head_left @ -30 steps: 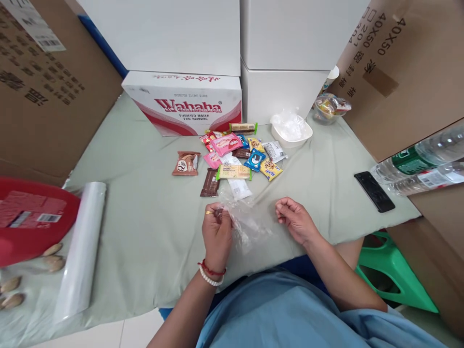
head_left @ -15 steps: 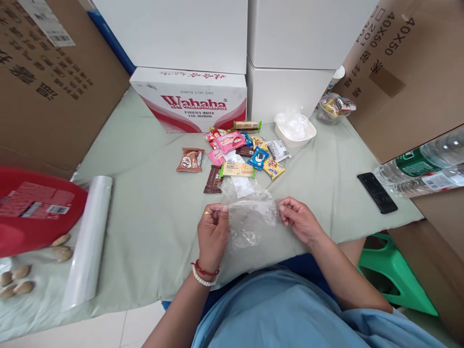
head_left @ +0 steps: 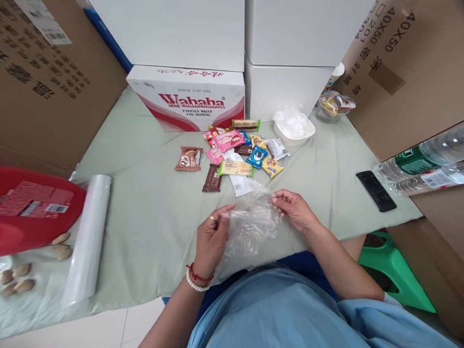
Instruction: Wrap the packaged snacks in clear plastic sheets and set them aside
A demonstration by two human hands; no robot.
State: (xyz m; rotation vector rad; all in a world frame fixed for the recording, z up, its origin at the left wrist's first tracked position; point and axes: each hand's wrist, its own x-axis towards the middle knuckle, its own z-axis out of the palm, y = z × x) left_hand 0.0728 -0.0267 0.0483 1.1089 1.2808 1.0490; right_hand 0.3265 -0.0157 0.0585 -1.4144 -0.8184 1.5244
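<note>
Clear plastic bag (head_left: 250, 234) was on the near side of the snack pile (head_left: 236, 168), left hand (head_left: 211, 238) and right hand (head_left: 296, 211) pinching its opposite sides between thumb and fingers; such flimsy film seemed to want light, evenly spread grips against clinging folds.

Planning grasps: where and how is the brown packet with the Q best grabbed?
I'd pinch the brown packet across its middle, near edge to far edge, coming from above and its left. It lies flat, wider than deep, apart from the snack pile on its right.
</note>
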